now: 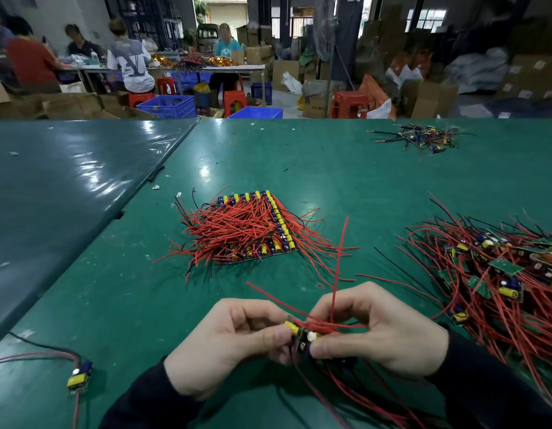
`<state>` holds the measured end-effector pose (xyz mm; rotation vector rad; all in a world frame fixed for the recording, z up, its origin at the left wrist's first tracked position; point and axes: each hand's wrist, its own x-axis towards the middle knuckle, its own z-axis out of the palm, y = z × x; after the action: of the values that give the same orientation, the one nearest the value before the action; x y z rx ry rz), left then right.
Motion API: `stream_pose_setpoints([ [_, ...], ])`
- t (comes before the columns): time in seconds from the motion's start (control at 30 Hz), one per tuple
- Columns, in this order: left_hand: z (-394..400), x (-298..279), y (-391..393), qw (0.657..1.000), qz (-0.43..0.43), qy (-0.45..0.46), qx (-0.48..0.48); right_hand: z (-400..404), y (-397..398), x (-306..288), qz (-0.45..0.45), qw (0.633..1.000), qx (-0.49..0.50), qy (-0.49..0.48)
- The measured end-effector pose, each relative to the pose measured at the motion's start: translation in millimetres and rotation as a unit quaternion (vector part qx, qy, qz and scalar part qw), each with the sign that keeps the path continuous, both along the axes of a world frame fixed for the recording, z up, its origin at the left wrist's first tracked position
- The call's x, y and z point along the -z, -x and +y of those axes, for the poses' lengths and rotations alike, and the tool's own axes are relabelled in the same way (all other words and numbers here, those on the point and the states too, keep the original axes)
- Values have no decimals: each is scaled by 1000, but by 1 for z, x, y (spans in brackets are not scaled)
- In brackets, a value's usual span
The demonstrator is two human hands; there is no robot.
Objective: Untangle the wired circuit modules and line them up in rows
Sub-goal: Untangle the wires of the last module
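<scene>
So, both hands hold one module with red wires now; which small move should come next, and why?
Probably pull the module free of its crossing red wires. The left hand and right hand both pinch it, while wires still loop over it. Then it can join the arranged rows.

1 head-worn wide-angle view, looking forward and down across a green table (113, 305). Closest at bottom center are the left hand (225, 345) and right hand (380, 329), seen from above and behind. Table fills the lower frame; far workshop background fills the top. Edges bend from lens distortion.
</scene>
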<state>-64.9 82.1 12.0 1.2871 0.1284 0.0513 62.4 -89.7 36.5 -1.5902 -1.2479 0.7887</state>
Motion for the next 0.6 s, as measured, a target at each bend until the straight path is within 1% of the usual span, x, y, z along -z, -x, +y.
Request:
stream_pose_setpoints([
  [0.07, 1, 1, -2, 999, 24, -11, -40, 1, -4, 4, -68, 996, 46, 17],
  [0.13, 2, 3, -3, 994, 50, -8, -100, 0, -9, 5, -130, 985, 111, 27],
  [0.2, 6, 5, -5, 986, 53, -12, -159, -3, -15, 6, -192, 964, 180, 36],
  [0.3, 12, 4, -4, 976, 26, -31, -214, -8, -24, 7, -260, 927, 265, 60],
  [0.4, 14, 2, -5, 970, 16, -2, -243, -11, -29, 6, -303, 906, 286, 74],
  [0.47, 15, 1, -5, 968, 12, 33, -249, -12, -30, 5, -318, 904, 279, 61],
  [0.53, 14, 1, -5, 962, 5, 55, -268, -12, -30, 3, -317, 901, 297, 17],
  [0.6, 15, 0, -5, 949, -14, 71, -308, -11, -31, 1, -300, 884, 354, -53],
])
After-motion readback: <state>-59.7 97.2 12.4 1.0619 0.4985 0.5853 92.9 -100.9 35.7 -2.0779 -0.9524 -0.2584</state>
